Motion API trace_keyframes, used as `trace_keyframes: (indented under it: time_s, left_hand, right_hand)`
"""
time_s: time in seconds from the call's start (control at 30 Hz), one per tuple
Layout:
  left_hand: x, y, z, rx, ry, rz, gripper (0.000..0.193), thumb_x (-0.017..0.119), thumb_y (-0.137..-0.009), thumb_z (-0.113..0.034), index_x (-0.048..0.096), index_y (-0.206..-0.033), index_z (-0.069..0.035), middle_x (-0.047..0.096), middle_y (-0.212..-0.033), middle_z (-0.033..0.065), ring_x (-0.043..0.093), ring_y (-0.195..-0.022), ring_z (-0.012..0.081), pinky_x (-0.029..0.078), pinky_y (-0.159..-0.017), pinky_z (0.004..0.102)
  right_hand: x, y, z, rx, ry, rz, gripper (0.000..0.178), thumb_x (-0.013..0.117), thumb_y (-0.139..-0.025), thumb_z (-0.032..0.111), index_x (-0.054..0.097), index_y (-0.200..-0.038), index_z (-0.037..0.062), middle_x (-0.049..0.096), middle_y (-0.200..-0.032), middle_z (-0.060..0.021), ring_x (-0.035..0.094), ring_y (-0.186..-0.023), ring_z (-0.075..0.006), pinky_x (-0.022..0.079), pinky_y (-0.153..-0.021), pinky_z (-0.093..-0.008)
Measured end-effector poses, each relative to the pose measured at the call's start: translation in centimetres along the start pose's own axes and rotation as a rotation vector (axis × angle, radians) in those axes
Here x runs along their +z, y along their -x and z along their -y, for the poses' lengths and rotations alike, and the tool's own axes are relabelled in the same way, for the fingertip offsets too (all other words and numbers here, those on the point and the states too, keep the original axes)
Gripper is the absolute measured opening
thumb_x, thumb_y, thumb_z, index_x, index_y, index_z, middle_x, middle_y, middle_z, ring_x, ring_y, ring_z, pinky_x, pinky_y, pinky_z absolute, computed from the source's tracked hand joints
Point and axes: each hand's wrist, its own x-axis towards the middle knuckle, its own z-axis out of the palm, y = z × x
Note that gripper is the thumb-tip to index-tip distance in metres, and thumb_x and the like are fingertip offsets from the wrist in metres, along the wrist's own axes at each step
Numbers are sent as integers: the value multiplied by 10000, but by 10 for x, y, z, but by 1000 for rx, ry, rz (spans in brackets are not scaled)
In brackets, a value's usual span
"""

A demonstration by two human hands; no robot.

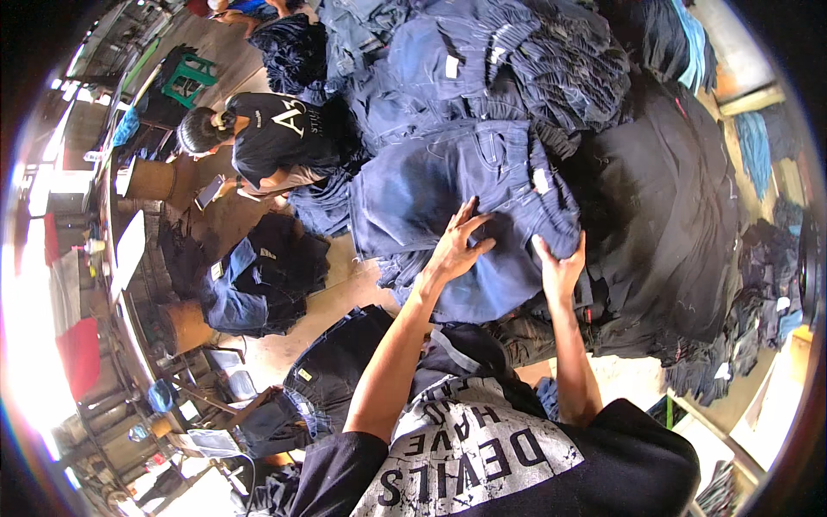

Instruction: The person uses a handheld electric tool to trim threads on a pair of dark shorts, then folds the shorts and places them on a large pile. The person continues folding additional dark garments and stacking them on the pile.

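A pair of dark blue jeans (413,185) lies spread over a tall pile in front of me, with its waistband end toward the right. My left hand (461,247) rests on the denim near the middle, fingers apart. At the waistband, my right hand (562,265) grips the jeans' edge, thumb on top and the other fingers partly hidden. Under and beyond this pair are stacked several more folded jeans (568,73), a few with small white labels.
A large heap of black cloth (663,224) rises at the right. To the left, a person (276,138) in a black shirt sits holding a phone (209,193). A smaller jeans stack (263,276) is on the floor; a green plastic stool (188,79) stands farther back.
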Motion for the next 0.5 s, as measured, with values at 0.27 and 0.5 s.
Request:
trace_keyframes:
  time_s: [0.27, 0.5]
  left_hand:
    - [-75, 153, 42, -68, 890, -459, 916, 844, -879, -104, 369, -1662, -122, 418, -1682, 133, 446, -1517, 292, 419, -1217, 428]
    - [-179, 406, 112, -157, 590, -1015, 935, 818, -842, -102, 348, -1651, -93, 374, -1690, 117, 403, -1525, 279, 401, -1215, 419]
  right_hand:
    - [10, 95, 181, -592, 6, 366, 706, 831, -613, 27, 589, -1276, 28, 676, -1223, -247, 679, -1067, -503, 579, -897, -508]
    - [6, 165, 334, -941, -293, 1252, 535, 799, -681, 33, 586, -1170, 67, 702, -1026, -164, 717, -1006, -431, 563, -847, -447]
